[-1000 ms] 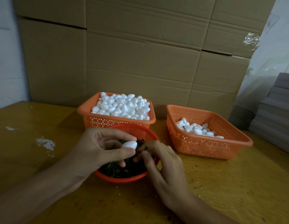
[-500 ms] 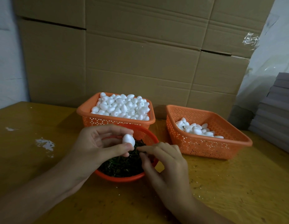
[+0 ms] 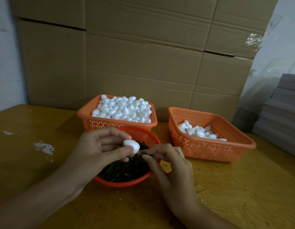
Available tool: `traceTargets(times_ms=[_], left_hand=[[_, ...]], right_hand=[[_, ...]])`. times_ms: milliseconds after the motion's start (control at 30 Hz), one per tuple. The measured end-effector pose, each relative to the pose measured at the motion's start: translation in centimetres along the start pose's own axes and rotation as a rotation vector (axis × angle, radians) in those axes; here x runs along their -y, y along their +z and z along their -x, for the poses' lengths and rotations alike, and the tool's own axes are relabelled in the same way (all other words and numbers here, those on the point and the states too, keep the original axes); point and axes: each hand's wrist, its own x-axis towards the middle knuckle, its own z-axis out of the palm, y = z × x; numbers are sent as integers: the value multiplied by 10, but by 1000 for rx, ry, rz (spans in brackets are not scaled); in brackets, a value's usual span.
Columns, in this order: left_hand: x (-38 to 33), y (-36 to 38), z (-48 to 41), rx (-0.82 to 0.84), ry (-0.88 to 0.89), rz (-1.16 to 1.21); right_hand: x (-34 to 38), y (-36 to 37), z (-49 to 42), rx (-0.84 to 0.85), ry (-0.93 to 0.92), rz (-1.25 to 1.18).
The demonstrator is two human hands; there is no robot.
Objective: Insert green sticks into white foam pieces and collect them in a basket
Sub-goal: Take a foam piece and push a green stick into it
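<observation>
Head view, looking down at the tabletop (image 3: 226, 187).

Left hand (image 3: 97, 151): thumb and curled fingers pinch one white foam piece (image 3: 131, 146), held above the round red basket (image 3: 140, 133). The lower side of the piece is covered by the thumb.

Right hand (image 3: 169, 164): thumb and forefinger pinch a thin green stick (image 3: 145, 152). Only a short length shows between fingertips and foam. Its tip meets the foam piece; whether it has gone in is hard to make out.

The red basket sits near, centre, and holds a dark heap of loose sticks (image 3: 125, 171). Both hands hide parts of its rim. Single sticks cannot be told apart in the dim light.

Far basket (image 3: 84, 111), orange, just behind the red one: heaped with plain foam pieces (image 3: 125, 109).

Right basket (image 3: 209, 149), orange, set apart to the right: a small pile of foam pieces (image 3: 199, 132) at its far left corner. A dark speck shows on one or two; the sticks in them are otherwise too small to see.

Small debris lies on the tabletop near the right hand; a white smear (image 3: 44, 147) at left.

Behind: cardboard boxes (image 3: 143, 55), tops cut off. Far right: a stack of grey boards (image 3: 283, 109), cut by the frame edge.
</observation>
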Motion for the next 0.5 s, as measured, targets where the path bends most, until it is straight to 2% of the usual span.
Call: traceTargets(times_ms=[233, 500], left_hand=[[-2, 1, 1, 25, -49, 36], [-2, 0, -1, 37, -37, 16]], right_hand=[[-2, -4, -4, -54, 7, 11], [-2, -3, -3, -11, 1, 18]])
